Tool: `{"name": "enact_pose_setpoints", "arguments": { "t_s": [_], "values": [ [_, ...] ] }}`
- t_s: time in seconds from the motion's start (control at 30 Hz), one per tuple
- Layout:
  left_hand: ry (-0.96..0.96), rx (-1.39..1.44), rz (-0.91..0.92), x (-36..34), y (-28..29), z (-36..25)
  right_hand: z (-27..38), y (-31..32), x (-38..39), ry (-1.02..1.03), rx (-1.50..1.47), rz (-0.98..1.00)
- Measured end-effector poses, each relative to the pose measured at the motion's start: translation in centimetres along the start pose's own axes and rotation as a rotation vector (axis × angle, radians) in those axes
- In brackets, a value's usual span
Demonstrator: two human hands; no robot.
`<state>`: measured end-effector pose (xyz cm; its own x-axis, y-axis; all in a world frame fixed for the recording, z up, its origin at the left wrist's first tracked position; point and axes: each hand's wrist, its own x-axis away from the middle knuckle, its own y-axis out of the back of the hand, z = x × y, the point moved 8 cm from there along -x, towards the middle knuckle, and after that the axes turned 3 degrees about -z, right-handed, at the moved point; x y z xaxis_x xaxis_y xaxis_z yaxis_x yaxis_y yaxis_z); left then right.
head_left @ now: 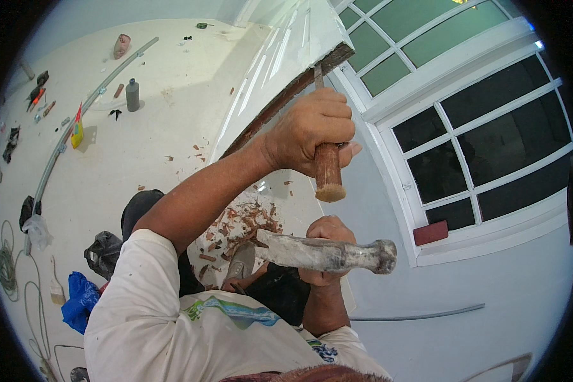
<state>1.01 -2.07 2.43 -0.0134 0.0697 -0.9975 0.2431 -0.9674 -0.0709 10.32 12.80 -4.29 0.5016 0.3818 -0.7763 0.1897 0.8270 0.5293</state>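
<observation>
Fingers (328,124) around wooden-handled chisel (328,172)

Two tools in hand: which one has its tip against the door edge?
The wooden-handled chisel, gripped in the left hand; the paint-spattered hammer in the right hand hangs below it.

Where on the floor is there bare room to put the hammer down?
Bare white floor lies between the grey bottle and the door. Crowded: wood chips under the left hand and right hand, and bags and cord along the left.
</observation>
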Motion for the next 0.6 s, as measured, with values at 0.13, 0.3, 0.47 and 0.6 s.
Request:
{"name": "enact_pose_setpoints", "arguments": {
  "t_s": [0.13,0.3,0.47,0.6],
  "values": [
    [0.0,-0.017,0.002,0.0,0.1,0.1,0.5,0.2,-0.5,0.086,0.101,0.018],
    [-0.001,-0.019,0.015,-0.3,0.2,0.0,-0.8,0.2,0.1,-0.021,0.125,-0.06],
    [0.002,-0.014,0.026,-0.3,0.1,-0.1,-2.6,-0.6,2.8,-0.139,0.725,0.386],
    [0.009,0.012,0.027,-0.5,0.4,0.0,-1.3,0.7,0.7,-0.043,0.134,-0.068]
  ]
}}
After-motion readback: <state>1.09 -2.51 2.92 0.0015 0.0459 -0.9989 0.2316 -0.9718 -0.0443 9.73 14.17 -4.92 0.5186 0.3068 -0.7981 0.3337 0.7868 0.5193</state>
